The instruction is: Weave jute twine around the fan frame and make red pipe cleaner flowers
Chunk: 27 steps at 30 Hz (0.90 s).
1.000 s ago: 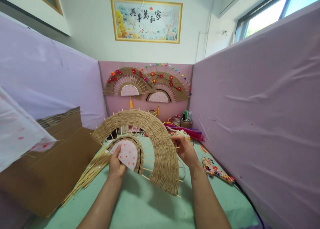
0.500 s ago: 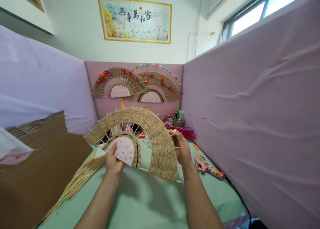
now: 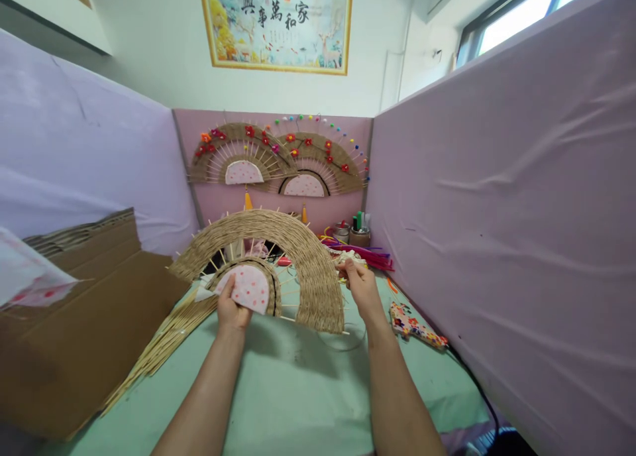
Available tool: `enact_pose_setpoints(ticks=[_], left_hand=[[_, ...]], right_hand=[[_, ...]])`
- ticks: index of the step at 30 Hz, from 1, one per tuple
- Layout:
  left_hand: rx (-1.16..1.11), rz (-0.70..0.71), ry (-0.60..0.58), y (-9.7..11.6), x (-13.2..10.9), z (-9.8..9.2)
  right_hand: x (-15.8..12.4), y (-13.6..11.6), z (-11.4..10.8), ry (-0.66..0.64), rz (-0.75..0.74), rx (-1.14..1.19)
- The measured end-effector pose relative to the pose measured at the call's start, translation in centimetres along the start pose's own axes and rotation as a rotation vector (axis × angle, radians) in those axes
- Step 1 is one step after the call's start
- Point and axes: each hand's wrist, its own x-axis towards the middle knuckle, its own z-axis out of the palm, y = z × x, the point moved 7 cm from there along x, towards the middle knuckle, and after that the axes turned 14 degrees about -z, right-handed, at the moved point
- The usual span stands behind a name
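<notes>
A woven straw fan on thin wooden sticks is held up, tilted, above the table. My left hand grips its pink-dotted half-round centre, thumb on the front and fingers behind. At the fan's right edge, my right hand is closed in a pinch at the tip of a protruding stick. Its other fingers are curled. A dark line runs around the centre piece, and open gaps between sticks separate it from the wide straw band.
Two decorated fans hang on the pink back panel. Left are a cardboard box and a straw bundle. Right are a floral-patterned glue gun with a black cord, purple-red strips and a pen pot.
The fan's right end has risen and shifted slightly left. My right hand has moved from behind the fan's edge to a pinch at its outer side.
</notes>
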Motion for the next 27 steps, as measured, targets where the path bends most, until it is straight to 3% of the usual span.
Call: enact_pose_setpoints(ticks=[10, 19, 27], left_hand=[[0.005, 0.029, 0.043, 0.1, 0.4, -0.4], [0.004, 0.051, 0.038, 0.2, 0.4, -0.4], [0.001, 0.027, 0.032, 0.1, 0.5, -0.5]], right_hand=[[-1.7, -3.7, -0.4, -0.031, -0.373, -0.411], [-3.8, -4.6, -0.8, 0.029, -0.398, -0.41], [-4.1, -3.8, -0.6, -0.021, -0.375, -0.357]])
